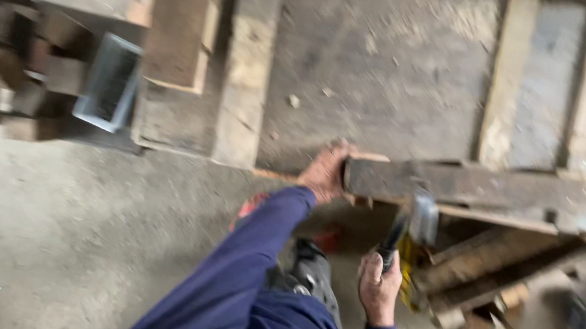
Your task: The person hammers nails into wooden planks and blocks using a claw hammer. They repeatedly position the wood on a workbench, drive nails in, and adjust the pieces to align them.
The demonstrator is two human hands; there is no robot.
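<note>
Concrete floor [58, 232] under me; my left hand [325, 172] grips the end of a dark wooden beam [471, 186] atop stacked timber, my right hand [379, 285] fisted around a hammer [405, 228] just below it.

The single head-worn camera is looking steeply down from above the person's own shoulders, so the blue sleeves are rising from the bottom centre of the frame and the concrete floor [58, 232] is filling the lower left. It is facing forward over stacked wooden planks [246, 60] running across the upper half, and it is sitting close enough that both hands are landing near mid-frame. The picture is smearing with motion blur, worst at the right edge; no second view is sharing the scene.
</note>
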